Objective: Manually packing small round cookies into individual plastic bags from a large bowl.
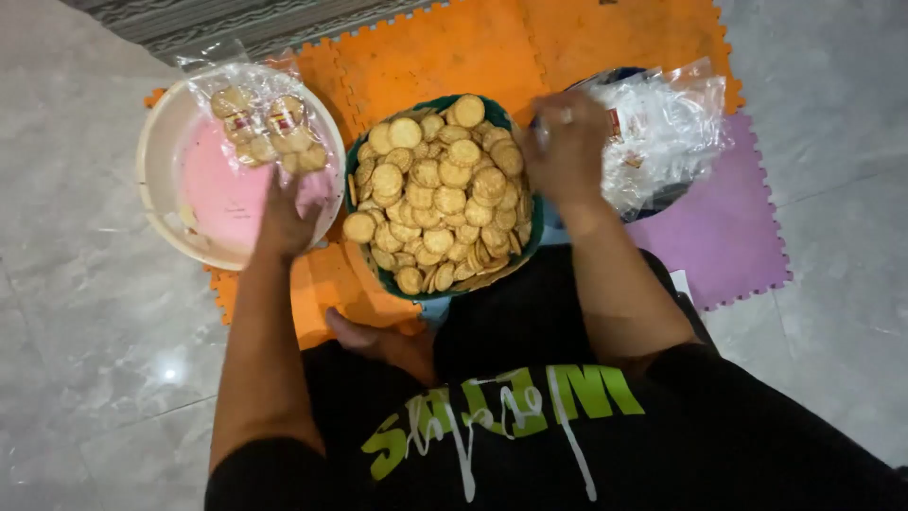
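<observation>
foam mats (454,47), biscuit bowl (364,156) between hands

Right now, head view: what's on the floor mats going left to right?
White basin with a cracker bag → left hand → green basket of crackers → right hand → pile of clear bags → purple mat.

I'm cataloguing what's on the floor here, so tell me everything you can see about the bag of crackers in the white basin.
The clear plastic bag holds a loose stack of round, golden crackers with small red-and-white labels among them. Its crinkled film catches the light, and its top end flares toward the mat. It lies tilted inside the white basin, over the basin's pink bottom and against the far rim. The left hand is just below it, at its near end; motion blur hides whether the fingers grip it.
</observation>
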